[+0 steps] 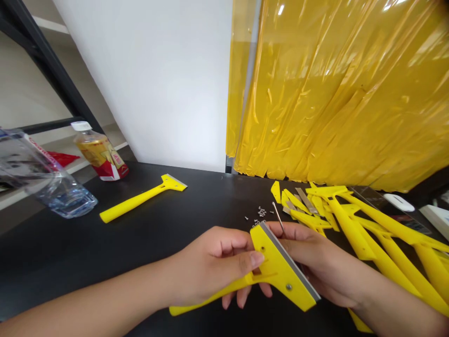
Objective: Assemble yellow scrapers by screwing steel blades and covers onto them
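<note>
My left hand (213, 264) is closed around a yellow scraper (277, 271), thumb on the head near the handle. A grey metal blade runs along the head's edge. One hole in the head holds a screw (288, 287); the other hole looks dark. Behind the blade, my right hand (315, 262) is closed on a screwdriver (279, 219), its thin metal shaft pointing up and its handle hidden by the hand and scraper. Just beyond the hands, several small screws (261, 213) lie loose on the black table (196, 201).
Another scraper (140, 199) lies at the left. A heap of yellow scraper handles (372, 224), with small head plates and metal strips, covers the right. A juice bottle (101, 152) and a clear plastic bottle (66, 194) are at far left. Yellow plastic sheeting (336, 93) hangs behind.
</note>
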{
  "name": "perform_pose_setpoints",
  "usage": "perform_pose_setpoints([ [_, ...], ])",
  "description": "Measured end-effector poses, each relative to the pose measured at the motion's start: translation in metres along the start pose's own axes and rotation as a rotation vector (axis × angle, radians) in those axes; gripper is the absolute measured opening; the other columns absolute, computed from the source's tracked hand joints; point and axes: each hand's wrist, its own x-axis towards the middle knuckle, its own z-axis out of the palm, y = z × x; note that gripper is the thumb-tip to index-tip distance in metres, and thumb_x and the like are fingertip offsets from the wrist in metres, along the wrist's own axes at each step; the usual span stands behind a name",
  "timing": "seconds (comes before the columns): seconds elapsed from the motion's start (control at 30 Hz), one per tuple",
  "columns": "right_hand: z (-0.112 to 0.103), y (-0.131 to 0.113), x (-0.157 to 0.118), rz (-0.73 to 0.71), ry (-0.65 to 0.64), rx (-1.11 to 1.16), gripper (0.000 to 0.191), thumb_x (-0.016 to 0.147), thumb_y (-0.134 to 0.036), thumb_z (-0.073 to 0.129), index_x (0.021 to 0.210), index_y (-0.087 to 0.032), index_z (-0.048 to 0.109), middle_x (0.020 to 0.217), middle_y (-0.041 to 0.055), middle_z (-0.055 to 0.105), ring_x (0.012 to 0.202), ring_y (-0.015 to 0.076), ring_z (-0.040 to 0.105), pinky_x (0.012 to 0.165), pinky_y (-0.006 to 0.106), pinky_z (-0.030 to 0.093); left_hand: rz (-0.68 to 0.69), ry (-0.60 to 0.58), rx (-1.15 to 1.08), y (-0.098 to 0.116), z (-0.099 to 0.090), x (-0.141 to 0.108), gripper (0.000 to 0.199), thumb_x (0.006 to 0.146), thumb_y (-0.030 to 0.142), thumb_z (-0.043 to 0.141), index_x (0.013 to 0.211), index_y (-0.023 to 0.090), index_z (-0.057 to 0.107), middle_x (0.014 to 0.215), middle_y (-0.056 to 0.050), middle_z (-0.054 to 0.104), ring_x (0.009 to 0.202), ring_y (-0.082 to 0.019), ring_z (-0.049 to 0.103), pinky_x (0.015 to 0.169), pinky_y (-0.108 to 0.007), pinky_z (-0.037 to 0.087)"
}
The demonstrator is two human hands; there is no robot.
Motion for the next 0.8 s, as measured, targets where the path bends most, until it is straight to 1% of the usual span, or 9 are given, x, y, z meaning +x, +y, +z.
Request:
perform_pose_setpoints([
  [0.07,0.002,0.0,0.001,-0.002,0.027,0.004,0.034,0.089,-0.05,0.075,0.102,-0.019,0.069,0.08,0.004,0.073,0.061,0.0129,0.061,0.06,0.025,0.044,0.005,0.016,0.011,0.001,0.001,0.0,0.037,0.101,0.05,0.058,0.104,0.014,0.068,0.096,-0.012,0.077,0.059,-0.008,0.06,0.047,-0.015,0.047],
  [0.17,0.003,-0.001,0.001,-0.021,0.107,0.008,0.033,0.088,-0.05,0.075,0.098,-0.019,0.069,0.076,0.0032,0.071,0.06,0.0128,0.059,0.058,0.025,0.04,0.014,0.06,0.02,0.002,0.001,0.001,0.035,0.101,0.048,0.058,0.101,0.014,0.067,0.096,-0.012,0.077,0.058,-0.008,0.06,0.046,-0.014,0.045],
  [0.27,-0.001,-0.002,0.001,-0.063,0.146,0.01,0.035,0.092,-0.053,0.071,0.094,-0.018,0.071,0.073,0.004,0.068,0.062,0.0126,0.054,0.053,0.024,0.033,0.04,0.116,0.012,0.002,-0.001,0.002,0.033,0.101,0.047,0.059,0.101,0.015,0.066,0.094,-0.011,0.077,0.058,-0.009,0.06,0.046,-0.014,0.046],
  [0.37,-0.005,-0.004,-0.002,-0.089,0.127,0.0,0.039,0.097,-0.054,0.063,0.108,-0.018,0.074,0.079,0.0063,0.068,0.065,0.0129,0.048,0.048,0.024,0.022,0.057,0.171,0.005,0.002,-0.003,0.004,0.033,0.1,0.046,0.058,0.1,0.014,0.065,0.092,-0.011,0.076,0.056,-0.009,0.059,0.044,-0.015,0.046],
  [0.47,-0.007,-0.007,-0.006,-0.075,0.066,-0.008,0.042,0.1,-0.052,0.06,0.122,-0.019,0.073,0.087,0.0091,0.068,0.073,0.0147,0.048,0.049,0.024,0.019,0.056,0.182,0.011,0.002,-0.004,0.006,0.032,0.1,0.045,0.057,0.1,0.014,0.065,0.089,-0.01,0.076,0.054,-0.008,0.059,0.043,-0.015,0.045],
  [0.57,-0.006,-0.008,-0.008,-0.057,0.034,0.02,0.039,0.099,-0.046,0.064,0.127,-0.02,0.073,0.091,0.0104,0.07,0.077,0.0142,0.048,0.05,0.023,0.019,0.06,0.177,0.023,0.001,-0.005,0.007,0.032,0.1,0.045,0.058,0.099,0.014,0.065,0.088,-0.009,0.075,0.054,-0.008,0.06,0.044,-0.015,0.047],
  [0.67,-0.007,-0.006,-0.007,-0.011,0.076,0.085,0.035,0.095,-0.041,0.072,0.126,-0.024,0.073,0.094,0.0094,0.071,0.072,0.0112,0.046,0.049,0.021,0.017,0.065,0.178,0.029,-0.001,-0.006,0.007,0.031,0.1,0.046,0.059,0.097,0.015,0.063,0.088,-0.008,0.074,0.054,-0.008,0.061,0.044,-0.015,0.048],
  [0.73,-0.009,-0.004,-0.005,0.009,0.115,0.118,0.032,0.091,-0.039,0.077,0.12,-0.025,0.076,0.089,0.0055,0.067,0.066,0.0088,0.04,0.049,0.021,0.016,0.079,0.182,0.034,-0.002,-0.006,0.007,0.03,0.1,0.046,0.06,0.094,0.016,0.061,0.088,-0.006,0.073,0.054,-0.008,0.062,0.044,-0.015,0.048],
  [0.8,-0.011,-0.004,-0.004,0.018,0.158,0.128,0.032,0.086,-0.04,0.083,0.113,-0.024,0.077,0.082,0.0012,0.059,0.064,0.0078,0.034,0.048,0.02,0.017,0.094,0.186,0.045,-0.003,-0.006,0.007,0.031,0.099,0.047,0.062,0.093,0.017,0.059,0.088,-0.004,0.07,0.055,-0.008,0.061,0.044,-0.015,0.048],
])
